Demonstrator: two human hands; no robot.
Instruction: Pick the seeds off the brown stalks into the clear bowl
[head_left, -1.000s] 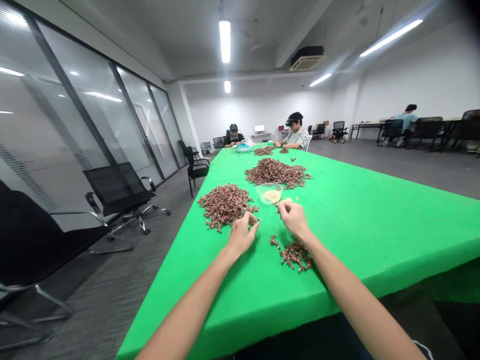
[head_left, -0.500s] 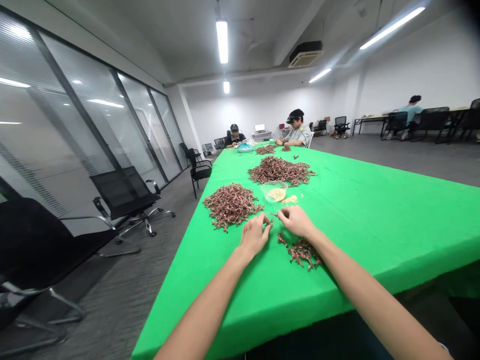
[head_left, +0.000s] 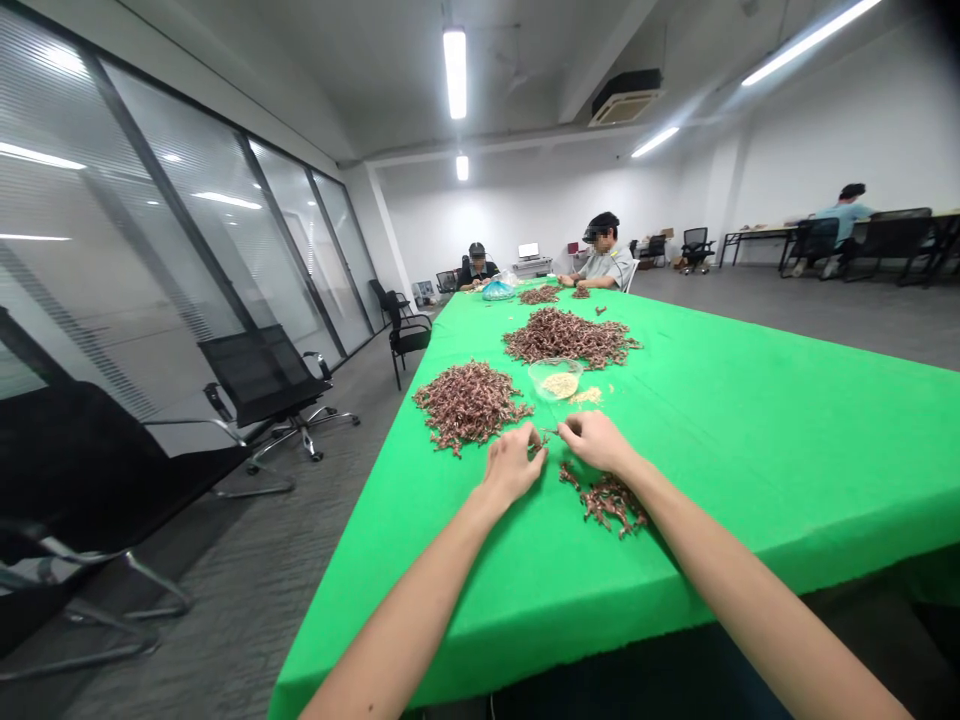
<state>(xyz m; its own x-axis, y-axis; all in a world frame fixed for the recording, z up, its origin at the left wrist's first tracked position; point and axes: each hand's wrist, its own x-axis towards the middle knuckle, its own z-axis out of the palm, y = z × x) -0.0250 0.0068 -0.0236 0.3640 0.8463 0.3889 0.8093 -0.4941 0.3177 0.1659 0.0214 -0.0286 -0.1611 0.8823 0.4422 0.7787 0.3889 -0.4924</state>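
A small reddish-brown sprig [head_left: 550, 433] lies at centre frame between the left hand [head_left: 514, 467] and the right hand [head_left: 598, 442]; the fingers of both hands are curled narrowly toward it (whether either hand grips it cannot be told); a small heap of sprigs [head_left: 609, 503] lies just below the right hand; a larger heap of sprigs [head_left: 469, 405] lies up and left of the left hand; a clear bowl [head_left: 555, 379] of pale grains stands beyond the hands; a third heap of sprigs [head_left: 570, 338] lies farther up the green tablecloth [head_left: 750, 480]; a seated person [head_left: 477, 268] and a second seated person [head_left: 604, 262] sit at the far end, upper centre.
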